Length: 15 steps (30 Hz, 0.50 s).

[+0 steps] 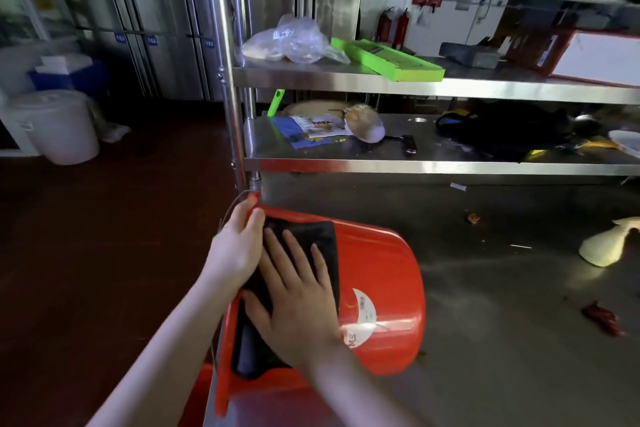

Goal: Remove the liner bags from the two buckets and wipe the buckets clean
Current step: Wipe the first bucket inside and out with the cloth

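A red plastic bucket lies on its side on the steel table, mouth toward the lower left, with a white label on its wall. My left hand grips the bucket's rim at the top. My right hand lies flat, fingers spread, pressing a dark cloth against the bucket's outer wall. Part of a second red bucket shows below the table edge at the bottom. A crumpled clear plastic bag rests on the middle shelf.
A steel shelf rack stands behind the bucket, holding a green box, papers and a dark bag. Red scraps and a pale yellow lump lie on the table at right. A white lidded pail stands on the floor at left.
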Tool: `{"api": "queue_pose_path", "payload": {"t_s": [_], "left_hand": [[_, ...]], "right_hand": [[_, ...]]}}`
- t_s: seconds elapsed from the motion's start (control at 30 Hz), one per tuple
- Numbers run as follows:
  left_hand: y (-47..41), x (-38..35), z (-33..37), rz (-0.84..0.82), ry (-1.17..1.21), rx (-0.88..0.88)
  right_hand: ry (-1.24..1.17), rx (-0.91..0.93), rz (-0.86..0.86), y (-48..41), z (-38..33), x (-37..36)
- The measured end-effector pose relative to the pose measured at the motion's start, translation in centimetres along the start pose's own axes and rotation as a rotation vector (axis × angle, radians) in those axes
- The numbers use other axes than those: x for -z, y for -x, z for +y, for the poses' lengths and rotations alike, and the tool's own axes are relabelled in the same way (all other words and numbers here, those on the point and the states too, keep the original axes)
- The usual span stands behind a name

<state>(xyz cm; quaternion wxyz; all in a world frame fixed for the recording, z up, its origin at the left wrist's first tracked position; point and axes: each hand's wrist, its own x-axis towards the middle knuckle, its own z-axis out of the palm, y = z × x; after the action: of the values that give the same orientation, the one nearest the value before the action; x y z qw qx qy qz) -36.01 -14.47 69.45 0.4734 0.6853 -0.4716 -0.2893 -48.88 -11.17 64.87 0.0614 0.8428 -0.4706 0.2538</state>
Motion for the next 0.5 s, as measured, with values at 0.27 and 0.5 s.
{"api": "queue_pose_path", "payload": {"t_s": [0.27, 0.5], "left_hand": [[2.4, -1.0, -0.2, 0.143, -0.027, -0.141], [5.1, -2.1, -1.9, 0.118, 0.070, -0.249]], "right_hand": [[0.029, -0.267, -0.002, 0.1, 9.8, 0.9], [-0.009, -0.702, -0.255, -5.6, 12.7, 1.5]]}}
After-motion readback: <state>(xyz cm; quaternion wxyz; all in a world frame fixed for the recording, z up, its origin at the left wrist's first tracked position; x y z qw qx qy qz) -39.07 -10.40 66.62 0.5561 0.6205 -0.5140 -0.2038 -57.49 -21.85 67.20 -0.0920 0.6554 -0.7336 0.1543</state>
